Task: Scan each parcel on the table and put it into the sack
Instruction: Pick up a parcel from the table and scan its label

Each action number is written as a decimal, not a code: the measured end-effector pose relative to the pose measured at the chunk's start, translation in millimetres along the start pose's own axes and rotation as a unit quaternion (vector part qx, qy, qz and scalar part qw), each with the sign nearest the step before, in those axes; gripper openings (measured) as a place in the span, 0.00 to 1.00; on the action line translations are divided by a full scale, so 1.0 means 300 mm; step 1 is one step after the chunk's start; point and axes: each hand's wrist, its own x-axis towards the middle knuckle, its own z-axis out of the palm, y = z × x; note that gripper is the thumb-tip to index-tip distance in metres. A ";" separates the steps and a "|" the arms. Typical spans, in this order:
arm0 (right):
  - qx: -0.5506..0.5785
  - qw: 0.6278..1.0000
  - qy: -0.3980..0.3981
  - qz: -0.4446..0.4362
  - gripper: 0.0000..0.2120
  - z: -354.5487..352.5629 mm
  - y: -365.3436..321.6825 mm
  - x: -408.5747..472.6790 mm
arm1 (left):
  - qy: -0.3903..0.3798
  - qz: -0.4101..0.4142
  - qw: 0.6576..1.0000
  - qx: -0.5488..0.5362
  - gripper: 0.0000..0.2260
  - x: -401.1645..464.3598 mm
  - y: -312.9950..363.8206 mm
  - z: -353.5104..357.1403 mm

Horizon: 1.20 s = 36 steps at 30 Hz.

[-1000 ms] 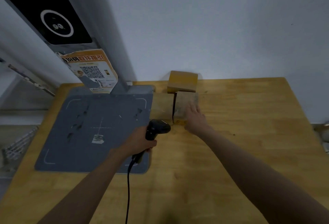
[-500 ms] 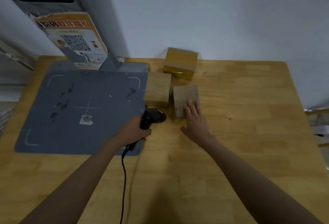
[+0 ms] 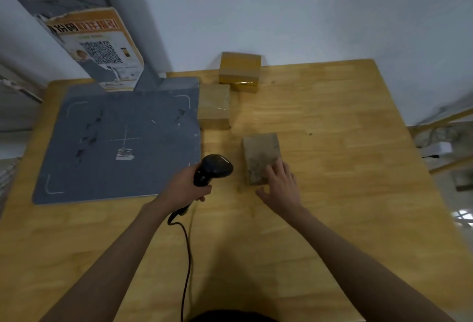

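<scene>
Nearest, at 6 o'clock, two bare forearms reach up over the wooden table (image 3: 332, 122), w/ a black cable (image 3: 188, 257) trailing down btwn them. Left hand (image 3: 183, 188) is wrapped round the grip of a black scanner (image 3: 215, 169), fingers curled tight on the handle, scanner head aimed toward 1 o'clock at the closest parcel. Right hand (image 3: 281, 186), just right of center, has fingers fairly straight and lying on the near right corner of that box, thumb out to the side over the tabletop; no pinch visible. The closest parcel (image 3: 259, 155), a dull brown box, sits flat on the table just beside the scanner head. Farther out at 12 o'clock, a second parcel (image 3: 214, 105) lies touching the right edge of the grey mat (image 3: 115, 142), which fills the 9–10 o'clock area and has white corner marks and a crosshair. Beyond it, a third parcel (image 3: 239, 70), yellower w/ tape, sits near the wall. At 11 o'clock a grey post (image 3: 133, 27) rises from the mat, carrying a poster (image 3: 98, 45) w/ QR code.
</scene>
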 end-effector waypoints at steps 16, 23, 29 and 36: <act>0.129 0.974 0.028 0.185 0.49 0.002 -0.104 -0.006 | 0.056 -0.001 0.998 -0.014 0.12 -0.234 -0.012 -0.050; 0.098 0.995 0.015 0.022 0.53 0.091 -0.044 -0.314 | 0.049 0.005 0.998 -0.038 0.12 -0.244 -0.012 0.026; 0.034 0.999 0.029 -0.011 0.58 0.123 -0.033 -0.398 | 0.035 0.015 0.999 -0.016 0.14 -0.257 0.001 0.085; 0.091 0.994 0.043 -0.037 0.31 0.161 -0.090 -0.473 | 0.043 0.021 0.999 -0.012 0.14 -0.282 0.008 0.069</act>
